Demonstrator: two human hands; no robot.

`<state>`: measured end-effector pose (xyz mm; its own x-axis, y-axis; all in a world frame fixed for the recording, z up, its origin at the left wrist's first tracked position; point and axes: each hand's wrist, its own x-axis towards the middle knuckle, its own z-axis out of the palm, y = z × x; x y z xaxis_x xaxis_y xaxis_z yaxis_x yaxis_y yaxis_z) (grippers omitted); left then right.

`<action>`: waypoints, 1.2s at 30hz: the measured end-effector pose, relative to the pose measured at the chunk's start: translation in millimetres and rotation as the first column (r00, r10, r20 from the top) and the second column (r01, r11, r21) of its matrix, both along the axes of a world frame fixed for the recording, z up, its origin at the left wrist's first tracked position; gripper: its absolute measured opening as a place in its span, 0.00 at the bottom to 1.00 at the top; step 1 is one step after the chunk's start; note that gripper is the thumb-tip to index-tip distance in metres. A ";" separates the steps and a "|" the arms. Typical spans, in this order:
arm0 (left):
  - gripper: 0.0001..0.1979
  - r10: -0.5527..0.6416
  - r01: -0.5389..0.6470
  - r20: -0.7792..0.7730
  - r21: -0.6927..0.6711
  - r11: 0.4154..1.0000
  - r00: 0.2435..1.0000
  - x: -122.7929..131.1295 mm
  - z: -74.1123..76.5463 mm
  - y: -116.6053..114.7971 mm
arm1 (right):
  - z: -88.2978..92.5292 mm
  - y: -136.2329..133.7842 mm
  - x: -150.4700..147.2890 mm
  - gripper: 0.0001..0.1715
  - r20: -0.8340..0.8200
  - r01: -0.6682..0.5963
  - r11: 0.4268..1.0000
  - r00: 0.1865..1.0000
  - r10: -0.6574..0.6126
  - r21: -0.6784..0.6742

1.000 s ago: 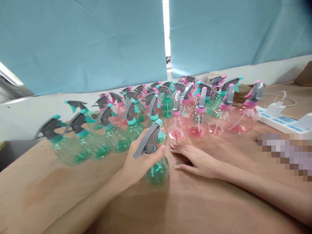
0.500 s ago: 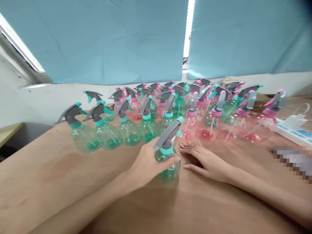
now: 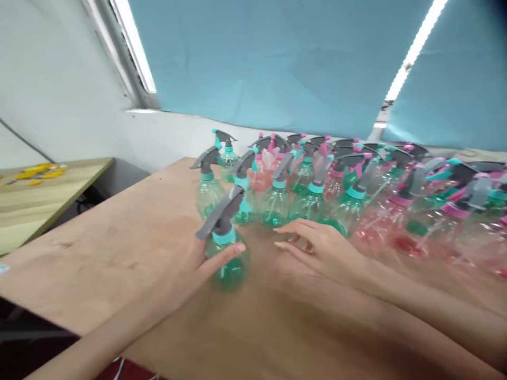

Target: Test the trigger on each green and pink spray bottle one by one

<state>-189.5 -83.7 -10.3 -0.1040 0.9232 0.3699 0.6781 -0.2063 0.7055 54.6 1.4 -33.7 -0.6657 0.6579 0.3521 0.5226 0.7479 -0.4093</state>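
My left hand [image 3: 202, 269] is wrapped round a clear green spray bottle [image 3: 232, 264] with a turquoise collar and a grey trigger head. It is upright, slightly tilted, with the thumb across its front. To the right, my right hand [image 3: 327, 245] holds nothing; its fingers are bent a little, thumb apart from them. Just beyond both hands stands a front row of green spray bottles, one of them a green bottle [image 3: 275, 203] behind the gap between my hands. Pink spray bottles [image 3: 380, 219] continue that row to the right, blurred.
More spray bottles with pink or turquoise heads stand behind, before a white wall and blue curtain [image 3: 277, 63]. The wooden table [image 3: 119, 227] ends at its left edge. Beyond it, a lower side table [image 3: 51, 195] carries yellow pieces [image 3: 39, 171].
The view has turned to the left. My left hand has carried the green bottle leftward along the row. My right hand has shifted left too, from near the pink bottles to the green ones.
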 end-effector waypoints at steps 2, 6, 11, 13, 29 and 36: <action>0.16 0.100 -0.100 -0.043 0.009 0.995 0.994 -29.3 -2.7 -2.9 | 9.4 3.5 -39.0 0.16 -0.030 -0.027 1.000 0.999 0.027 0.004; 0.19 0.299 -0.296 -0.073 0.053 0.954 0.951 -87.7 -6.9 5.9 | 21.6 16.1 -104.2 0.21 -0.097 -0.006 1.000 0.995 0.006 0.000; 0.22 0.417 -0.409 -0.112 0.086 0.908 0.902 -137.6 -10.9 33.7 | 25.8 30.1 -147.7 0.31 -0.104 0.028 0.998 0.994 -0.035 -0.059; 0.24 0.403 -0.390 -0.119 0.118 0.913 0.907 -144.9 -11.5 47.7 | 26.0 35.4 -157.1 0.34 -0.106 0.033 0.993 0.993 -0.045 -0.112; 0.22 0.281 -0.252 -0.118 0.215 0.944 0.952 -142.7 -22.6 117.7 | 21.8 57.8 -193.7 0.33 -0.181 -0.006 0.907 0.980 -0.077 -0.422; 0.24 0.282 -0.259 -0.090 0.207 0.943 0.955 -140.4 -20.3 112.0 | 16.5 58.0 -196.9 0.46 -0.181 0.017 0.892 0.977 -0.110 -0.451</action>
<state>-329.9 28.3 -30.6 -0.2857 0.7769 0.5611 0.8023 -0.1263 0.5834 -142.3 59.3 -17.2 -0.5651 0.8145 0.1316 0.4370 0.4308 -0.7896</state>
